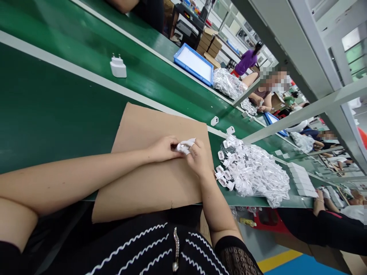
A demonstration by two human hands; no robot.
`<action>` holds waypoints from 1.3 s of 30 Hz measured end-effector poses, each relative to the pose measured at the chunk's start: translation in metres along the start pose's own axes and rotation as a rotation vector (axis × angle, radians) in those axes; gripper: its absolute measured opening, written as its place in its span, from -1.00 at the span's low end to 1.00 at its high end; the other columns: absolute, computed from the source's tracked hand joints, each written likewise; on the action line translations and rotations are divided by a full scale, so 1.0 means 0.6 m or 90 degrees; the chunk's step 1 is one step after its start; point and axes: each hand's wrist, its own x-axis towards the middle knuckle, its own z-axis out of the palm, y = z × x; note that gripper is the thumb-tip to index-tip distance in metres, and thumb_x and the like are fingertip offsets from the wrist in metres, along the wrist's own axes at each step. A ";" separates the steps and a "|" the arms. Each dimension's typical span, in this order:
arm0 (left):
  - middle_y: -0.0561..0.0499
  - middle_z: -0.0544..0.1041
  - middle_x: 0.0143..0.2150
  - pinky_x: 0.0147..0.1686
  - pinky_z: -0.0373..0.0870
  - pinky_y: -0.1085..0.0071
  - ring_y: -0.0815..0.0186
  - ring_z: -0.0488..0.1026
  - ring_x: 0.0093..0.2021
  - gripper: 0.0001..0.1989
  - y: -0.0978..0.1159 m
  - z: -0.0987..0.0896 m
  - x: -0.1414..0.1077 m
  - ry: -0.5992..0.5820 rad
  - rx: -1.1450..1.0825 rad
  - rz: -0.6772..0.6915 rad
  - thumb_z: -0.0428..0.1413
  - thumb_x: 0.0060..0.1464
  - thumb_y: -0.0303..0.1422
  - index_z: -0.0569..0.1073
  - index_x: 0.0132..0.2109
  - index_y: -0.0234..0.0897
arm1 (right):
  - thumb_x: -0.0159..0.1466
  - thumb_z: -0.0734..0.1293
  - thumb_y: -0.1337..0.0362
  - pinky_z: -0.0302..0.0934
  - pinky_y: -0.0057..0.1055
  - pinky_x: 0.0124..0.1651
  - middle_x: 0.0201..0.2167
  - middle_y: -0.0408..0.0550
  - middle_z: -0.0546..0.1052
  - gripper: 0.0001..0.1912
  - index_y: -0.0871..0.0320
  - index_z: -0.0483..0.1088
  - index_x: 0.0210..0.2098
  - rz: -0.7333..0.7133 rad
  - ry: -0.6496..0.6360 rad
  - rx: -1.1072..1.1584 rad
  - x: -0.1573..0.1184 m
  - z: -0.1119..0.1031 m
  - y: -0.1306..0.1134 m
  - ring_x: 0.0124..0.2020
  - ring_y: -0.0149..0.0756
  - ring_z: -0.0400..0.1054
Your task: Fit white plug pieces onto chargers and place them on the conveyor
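Both my hands meet above a brown cardboard sheet (151,187) laid on the green bench. My left hand (164,149) is closed, its fingertips pinching a small white piece (180,147). My right hand (197,156), with white covers on its thumb and index finger, grips the same piece from the right. The fingers hide much of it. To the right of the cardboard lies a heap of white plug parts (226,177) beside a clear plastic bag of white parts (258,168).
A white plug adapter (118,68) and a white housing (214,121) rest on the green belt (151,80). Beyond are a blue tray (195,65) and another bag (228,82). Metal frame bars rise at right; several people sit along the line.
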 end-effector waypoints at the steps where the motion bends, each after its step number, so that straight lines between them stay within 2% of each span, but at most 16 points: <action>1: -0.04 0.51 -0.29 -0.28 0.37 0.27 0.16 0.49 -0.28 -0.57 -0.001 0.000 0.000 -0.001 -0.002 0.001 0.33 -0.04 0.06 0.57 -0.31 -0.24 | 0.24 0.25 0.54 0.26 -0.20 0.10 -0.11 0.05 0.46 -0.58 0.11 0.53 0.00 -0.004 -0.006 -0.003 0.002 -0.001 -0.001 -0.02 -0.11 0.34; 8: -0.04 0.53 -0.26 -0.28 0.37 0.27 0.16 0.49 -0.28 -0.58 -0.011 0.002 0.003 -0.008 -0.014 0.017 0.34 -0.05 0.06 0.61 -0.28 -0.22 | 0.17 0.24 0.54 0.27 -0.22 0.01 -0.17 0.04 0.43 -0.61 0.16 0.51 -0.08 0.008 -0.045 -0.036 0.007 -0.008 -0.005 -0.08 -0.10 0.33; 16: -0.03 0.52 -0.28 -0.28 0.37 0.27 0.14 0.50 -0.27 -0.60 -0.006 -0.002 0.003 -0.012 -0.018 0.014 0.34 -0.05 0.02 0.61 -0.27 -0.22 | 0.13 0.26 0.50 0.23 -0.30 -0.12 -0.28 -0.03 0.39 -0.81 0.11 0.42 -0.35 0.063 -0.077 -0.074 0.022 -0.022 -0.010 -0.18 -0.15 0.33; 22: -0.04 0.55 -0.25 -0.23 0.39 0.26 0.11 0.51 -0.20 -0.63 -0.003 -0.004 0.002 -0.021 -0.020 0.026 0.34 -0.05 0.01 0.61 -0.28 -0.20 | 0.11 0.28 0.51 0.20 -0.28 -0.16 -0.30 -0.02 0.37 -0.82 0.11 0.40 -0.41 0.028 -0.097 -0.136 0.033 -0.022 -0.004 -0.22 -0.15 0.28; 25: -0.03 0.55 -0.27 -0.21 0.41 0.25 0.10 0.51 -0.20 -0.65 0.000 -0.005 0.003 -0.010 -0.028 0.035 0.37 -0.08 -0.02 0.61 -0.31 -0.19 | 0.09 0.27 0.53 0.23 -0.24 -0.11 -0.34 -0.03 0.37 -0.79 0.10 0.42 -0.40 -0.025 -0.121 -0.151 0.041 -0.025 0.001 -0.24 -0.13 0.27; 28: -0.03 0.53 -0.29 -0.23 0.40 0.26 0.12 0.49 -0.22 -0.68 0.001 -0.006 0.003 -0.001 -0.031 0.030 0.39 -0.11 -0.07 0.60 -0.34 -0.20 | 0.09 0.27 0.53 0.26 -0.16 0.08 -0.35 -0.04 0.38 -0.77 0.09 0.46 -0.38 -0.070 -0.140 -0.163 0.049 -0.032 0.002 -0.23 -0.13 0.28; 32: -0.03 0.50 -0.29 -0.28 0.37 0.28 0.16 0.47 -0.27 -0.71 -0.001 -0.005 0.001 0.004 -0.026 0.014 0.38 -0.08 -0.11 0.58 -0.37 -0.21 | 0.12 0.28 0.52 0.09 -0.08 0.36 -0.35 -0.06 0.42 -0.73 0.06 0.51 -0.33 -0.078 -0.164 -0.196 0.057 -0.044 -0.005 -0.18 -0.14 0.31; 35: -0.03 0.49 -0.27 -0.33 0.32 0.29 0.19 0.44 -0.31 -0.71 -0.002 -0.004 0.000 0.009 -0.017 -0.008 0.36 -0.06 -0.11 0.57 -0.36 -0.23 | 0.12 0.31 0.51 0.01 -0.04 0.39 -0.32 -0.06 0.46 -0.71 0.02 0.54 -0.29 -0.066 -0.177 -0.236 0.063 -0.049 -0.011 -0.11 -0.11 0.31; 39: -0.02 0.46 -0.28 -0.36 0.27 0.30 0.22 0.41 -0.35 -0.70 0.001 -0.003 -0.001 0.022 0.004 -0.030 0.36 -0.05 -0.11 0.55 -0.36 -0.24 | 0.10 0.33 0.51 0.04 -0.04 0.35 -0.30 -0.06 0.46 -0.76 0.05 0.51 -0.35 -0.031 -0.168 -0.241 0.058 -0.042 -0.008 -0.11 -0.11 0.32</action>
